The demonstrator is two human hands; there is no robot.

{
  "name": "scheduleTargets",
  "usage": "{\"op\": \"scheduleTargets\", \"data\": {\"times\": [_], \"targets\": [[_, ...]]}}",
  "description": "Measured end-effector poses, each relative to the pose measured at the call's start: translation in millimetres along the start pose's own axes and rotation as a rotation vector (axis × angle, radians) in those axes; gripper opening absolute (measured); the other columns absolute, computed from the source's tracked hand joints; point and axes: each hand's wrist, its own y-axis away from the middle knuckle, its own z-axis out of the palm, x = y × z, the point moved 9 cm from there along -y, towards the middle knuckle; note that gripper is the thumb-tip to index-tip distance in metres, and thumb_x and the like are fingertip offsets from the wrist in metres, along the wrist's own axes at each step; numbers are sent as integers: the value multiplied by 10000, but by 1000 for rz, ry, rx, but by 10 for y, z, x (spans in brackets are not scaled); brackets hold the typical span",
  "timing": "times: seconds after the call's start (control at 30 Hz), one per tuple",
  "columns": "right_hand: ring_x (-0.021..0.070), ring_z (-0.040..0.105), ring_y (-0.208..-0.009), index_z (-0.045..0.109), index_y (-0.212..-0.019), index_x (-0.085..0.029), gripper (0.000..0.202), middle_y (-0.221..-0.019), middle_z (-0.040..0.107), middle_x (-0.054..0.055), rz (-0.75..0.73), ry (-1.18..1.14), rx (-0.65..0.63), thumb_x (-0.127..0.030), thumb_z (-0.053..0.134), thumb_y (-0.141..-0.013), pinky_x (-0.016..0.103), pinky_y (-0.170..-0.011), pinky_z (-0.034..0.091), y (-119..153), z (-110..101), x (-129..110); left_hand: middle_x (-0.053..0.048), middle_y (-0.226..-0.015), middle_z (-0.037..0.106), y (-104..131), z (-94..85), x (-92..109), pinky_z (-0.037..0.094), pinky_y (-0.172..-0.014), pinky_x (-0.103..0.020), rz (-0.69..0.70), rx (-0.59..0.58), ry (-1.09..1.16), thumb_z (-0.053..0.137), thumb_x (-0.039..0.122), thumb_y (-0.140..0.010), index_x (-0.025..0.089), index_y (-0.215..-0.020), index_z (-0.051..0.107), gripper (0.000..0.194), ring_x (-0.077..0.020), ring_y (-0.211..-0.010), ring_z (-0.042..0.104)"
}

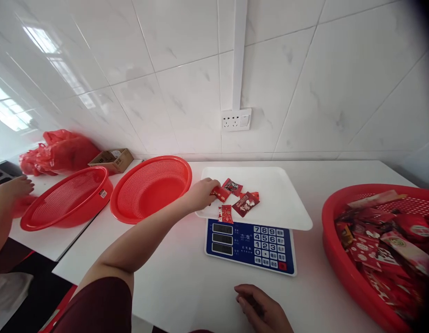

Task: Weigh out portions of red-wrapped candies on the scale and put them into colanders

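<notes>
My left hand reaches over the white tray of a digital scale, its fingers closed on a small red packet. Close to it on the tray lie a dark red packet with a round print, a larger maroon packet partly covering another red one, and a red patterned packet at the front edge. The scale's blue keypad panel faces me. Near the front of the table, my right hand is loosely curled, with nothing visible in it.
On the right stands a red basket full of assorted packets. Two red perforated baskets are on the left. Farther left are a cardboard box, red plastic bags and another person's hand. A wall socket sits behind the scale.
</notes>
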Motion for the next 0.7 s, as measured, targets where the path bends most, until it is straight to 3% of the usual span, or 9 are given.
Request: {"op": "scheduleTargets", "data": {"times": [0.2, 0.3, 0.4, 0.5, 0.6, 0.7], "targets": [[178, 659, -766, 708, -860, -239, 349, -854, 721, 34, -6, 1, 21, -545, 565, -774, 206, -649, 528, 15, 2, -40, -90, -1146, 575, 368, -704, -639, 475, -801, -354, -236, 243, -167, 447, 173, -835, 207, -1102, 529, 282, -258, -1036, 558], [176, 658, -766, 706, -867, -240, 327, -853, 722, 30, -13, 17, 13, -521, 561, -786, 209, -665, 527, 19, 9, -89, -126, -1167, 581, 536, -826, -820, 437, -873, -449, -360, 275, -311, 478, 231, -843, 184, -1120, 548, 289, -325, -1105, 514], [179, 659, -768, 705, -868, -241, 309, -856, 723, 31, -31, 33, 10, -502, 557, -795, 218, -683, 530, 17, 5, -143, -94, -1193, 587, 578, -602, -531, 410, -938, -445, -225, 213, -174, 467, 345, -878, 208, -1136, 560, 307, -295, -1151, 494], [185, 664, -768, 704, -870, -238, 303, -862, 726, 38, -48, 65, -9, -489, 548, -805, 225, -685, 537, 2, -11, -177, -42, -1228, 578, 584, -132, 112, 413, -966, -374, 118, -16, 97, 561, 423, -834, 273, -1156, 562, 355, -235, -1177, 489], [187, 669, -779, 703, -900, -231, 301, -888, 728, 47, -50, 99, -73, -471, 541, -816, 226, -696, 540, -9, 4, -168, -52, -1260, 558, 630, 207, 603, 398, -991, -366, 358, -189, 190, 658, 340, -781, 273, -1167, 559, 404, -226, -1207, 465], [189, 666, -785, 703, -900, -228, 328, -883, 727, 50, -16, 74, -76, -498, 542, -809, 225, -694, 539, -6, 1, -106, -64, -1233, 578, 578, 317, 741, 395, -997, -363, 398, -214, 161, 624, 164, -790, 235, -1126, 579, 346, -220, -1192, 475]]}}
